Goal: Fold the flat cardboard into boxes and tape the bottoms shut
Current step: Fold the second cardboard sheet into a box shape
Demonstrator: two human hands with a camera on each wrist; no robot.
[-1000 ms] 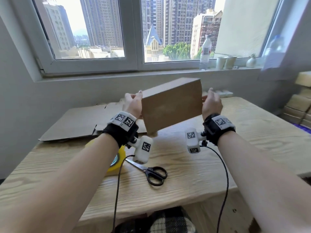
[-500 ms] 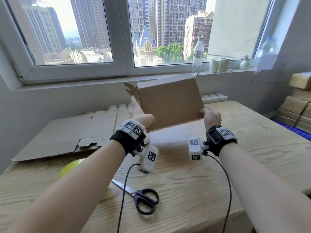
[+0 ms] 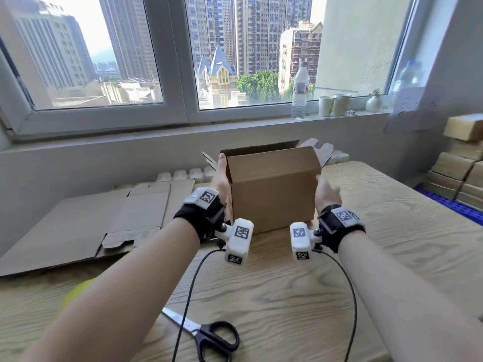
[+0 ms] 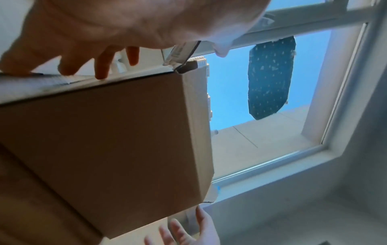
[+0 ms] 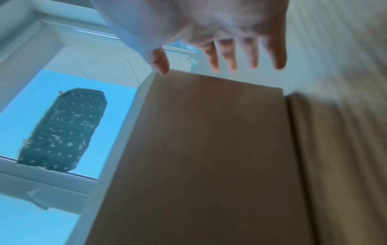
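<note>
A folded brown cardboard box (image 3: 273, 189) stands upright on the wooden table (image 3: 392, 244), its top flaps open. My left hand (image 3: 222, 175) lies flat against the box's left side, fingers straight up to the top edge. The left wrist view shows those fingers (image 4: 100, 66) touching the edge of the box (image 4: 104, 140). My right hand (image 3: 326, 192) is beside the box's right side with its fingers spread. In the blurred right wrist view, only the thumb (image 5: 160, 64) is near the corner of the box (image 5: 199, 149).
Flat cardboard sheets (image 3: 91, 226) lie at the left of the table. Black-handled scissors (image 3: 209, 335) lie near the front edge, and a yellow tape roll (image 3: 75, 291) shows behind my left forearm. Finished boxes (image 3: 460, 165) are stacked at the right. A bottle (image 3: 300, 90) stands on the sill.
The box went from held tilted in the air to standing upright on the table, nearer the window. My right hand has loosened and spread beside it.
</note>
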